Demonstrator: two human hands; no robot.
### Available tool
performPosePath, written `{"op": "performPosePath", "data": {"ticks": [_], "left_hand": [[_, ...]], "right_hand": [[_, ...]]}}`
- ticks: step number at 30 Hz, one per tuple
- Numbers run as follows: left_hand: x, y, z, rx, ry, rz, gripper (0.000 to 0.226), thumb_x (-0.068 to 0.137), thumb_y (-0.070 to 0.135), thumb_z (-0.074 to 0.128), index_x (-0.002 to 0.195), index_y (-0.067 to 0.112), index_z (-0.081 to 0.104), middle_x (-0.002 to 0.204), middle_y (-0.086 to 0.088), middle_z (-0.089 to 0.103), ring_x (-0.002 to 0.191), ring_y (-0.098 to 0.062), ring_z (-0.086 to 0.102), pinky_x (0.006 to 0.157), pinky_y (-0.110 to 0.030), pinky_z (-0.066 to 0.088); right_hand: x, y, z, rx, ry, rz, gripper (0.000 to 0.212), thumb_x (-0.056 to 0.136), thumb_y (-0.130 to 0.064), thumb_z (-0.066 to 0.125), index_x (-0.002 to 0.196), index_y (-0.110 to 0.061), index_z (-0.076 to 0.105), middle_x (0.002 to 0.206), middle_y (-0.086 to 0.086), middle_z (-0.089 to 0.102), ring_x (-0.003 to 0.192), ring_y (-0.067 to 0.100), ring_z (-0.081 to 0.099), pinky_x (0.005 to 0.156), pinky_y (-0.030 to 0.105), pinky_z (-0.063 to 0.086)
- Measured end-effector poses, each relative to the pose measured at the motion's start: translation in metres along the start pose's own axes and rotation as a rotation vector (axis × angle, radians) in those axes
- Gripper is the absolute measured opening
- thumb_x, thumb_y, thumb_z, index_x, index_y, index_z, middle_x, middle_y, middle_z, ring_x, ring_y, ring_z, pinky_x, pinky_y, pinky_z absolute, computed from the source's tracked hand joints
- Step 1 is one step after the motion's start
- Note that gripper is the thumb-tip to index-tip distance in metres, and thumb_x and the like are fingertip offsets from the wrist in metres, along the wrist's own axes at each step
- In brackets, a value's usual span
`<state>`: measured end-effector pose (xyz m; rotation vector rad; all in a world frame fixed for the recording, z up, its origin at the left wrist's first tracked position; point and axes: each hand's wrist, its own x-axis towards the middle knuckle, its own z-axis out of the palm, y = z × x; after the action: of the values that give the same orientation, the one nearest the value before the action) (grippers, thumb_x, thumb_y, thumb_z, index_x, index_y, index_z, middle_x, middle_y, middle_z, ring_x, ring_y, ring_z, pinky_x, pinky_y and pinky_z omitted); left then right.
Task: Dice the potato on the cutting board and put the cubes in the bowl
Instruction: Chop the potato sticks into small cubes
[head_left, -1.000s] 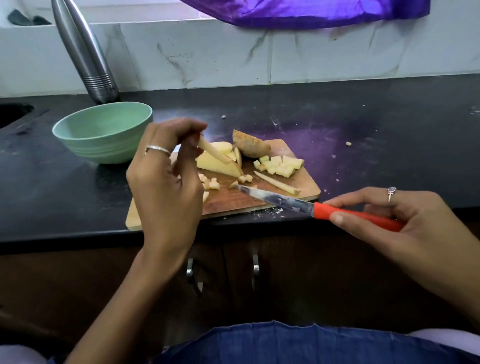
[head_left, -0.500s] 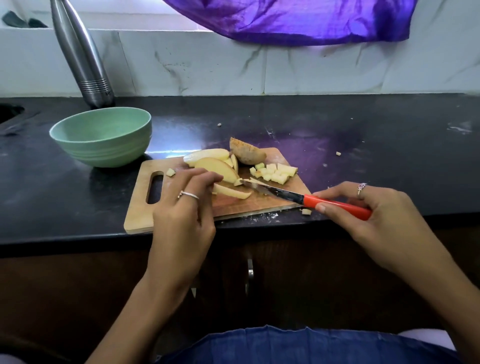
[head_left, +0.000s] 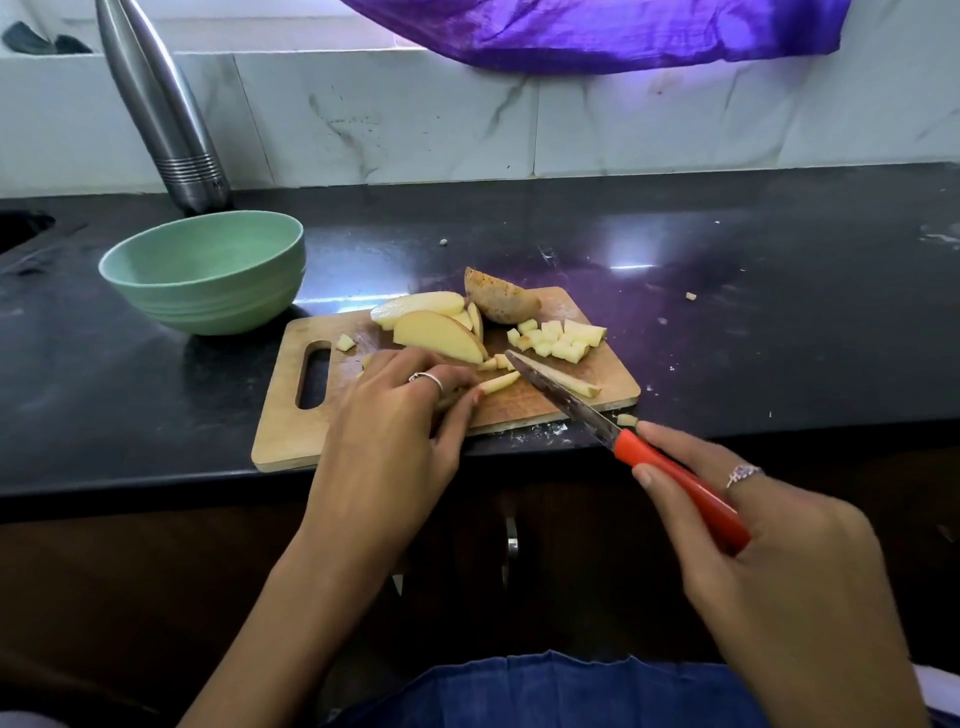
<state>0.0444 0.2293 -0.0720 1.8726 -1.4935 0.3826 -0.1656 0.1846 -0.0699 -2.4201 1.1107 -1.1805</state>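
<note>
Broadly, the dark surface (head_left: 727, 270) carries everything: a wooden board (head_left: 291, 436) at its front edge and a green bowl (head_left: 208, 270) just beside the board's far left corner, with no cubes visible inside. On the board, potato slices (head_left: 436, 335) lie in the far middle, a skin-on end piece (head_left: 501, 301) sits behind them, and a cluster of cubes (head_left: 563, 340) lies toward the right. The left hand (head_left: 395, 415) rests on the board, fingers curled down, pinning a thin strip (head_left: 498, 383) at its tips. The right hand (head_left: 769, 551) is wrapped around the red handle of the knife (head_left: 566, 400), whose blade angles over a second strip (head_left: 566, 379) and points toward the slices.

This looks like mid-dicing, with crosscuts on the strip due next. To do it well, I would tuck the left fingertips back from the blade, square the knife across the strip, cut even widths, and keep pieces on the board; one stray cube (head_left: 627, 420) lies just off its front edge.
</note>
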Motion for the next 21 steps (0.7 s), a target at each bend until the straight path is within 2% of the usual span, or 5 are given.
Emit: {"op": "performPosePath", "data": {"ticks": [3, 7, 9, 13, 21], "left_hand": [[-0.002, -0.002, -0.002, 0.016, 0.03, -0.004, 0.013, 0.081, 0.017, 0.072, 0.093, 0.012, 0.074, 0.085, 0.001, 0.064, 0.086, -0.02, 0.056, 0.078, -0.04, 0.05], [-0.005, -0.003, -0.003, -0.002, 0.055, 0.001, 0.011, 0.081, 0.017, 0.072, 0.091, 0.012, 0.074, 0.083, 0.001, 0.063, 0.084, -0.02, 0.055, 0.081, -0.048, 0.05], [-0.006, -0.001, -0.004, -0.01, 0.047, -0.013, 0.013, 0.082, 0.018, 0.071, 0.093, 0.012, 0.074, 0.084, 0.0, 0.063, 0.085, -0.019, 0.055, 0.082, -0.049, 0.049], [-0.005, 0.0, -0.005, -0.025, 0.028, -0.029, 0.014, 0.083, 0.017, 0.069, 0.096, 0.011, 0.073, 0.087, -0.001, 0.063, 0.088, -0.018, 0.052, 0.083, -0.041, 0.047], [-0.003, -0.004, 0.0, -0.068, 0.065, -0.035, 0.016, 0.083, 0.021, 0.065, 0.093, 0.012, 0.074, 0.085, 0.0, 0.062, 0.086, -0.002, 0.039, 0.08, -0.023, 0.037]], "right_hand": [[-0.007, -0.002, 0.003, -0.042, 0.066, -0.088, 0.032, 0.082, -0.036, 0.056, 0.111, -0.026, 0.068, 0.063, -0.016, 0.061, 0.043, -0.007, 0.031, 0.057, 0.016, 0.042], [-0.01, -0.008, 0.003, -0.099, 0.069, -0.126, 0.031, 0.084, -0.034, 0.057, 0.11, -0.023, 0.07, 0.064, -0.006, 0.067, 0.04, 0.008, 0.048, 0.043, 0.019, 0.039], [-0.012, -0.012, 0.002, -0.126, 0.04, -0.123, 0.031, 0.084, -0.033, 0.06, 0.11, -0.022, 0.07, 0.063, -0.006, 0.066, 0.041, 0.011, 0.052, 0.039, 0.023, 0.044], [-0.011, -0.017, -0.001, -0.119, -0.006, -0.109, 0.028, 0.084, -0.03, 0.061, 0.109, -0.022, 0.071, 0.066, -0.007, 0.069, 0.045, 0.011, 0.058, 0.04, 0.027, 0.048], [0.004, -0.031, -0.004, -0.289, -0.08, -0.151, 0.016, 0.076, -0.023, 0.074, 0.092, -0.018, 0.074, 0.043, 0.002, 0.051, 0.033, 0.028, 0.048, 0.039, 0.025, 0.035]]}}
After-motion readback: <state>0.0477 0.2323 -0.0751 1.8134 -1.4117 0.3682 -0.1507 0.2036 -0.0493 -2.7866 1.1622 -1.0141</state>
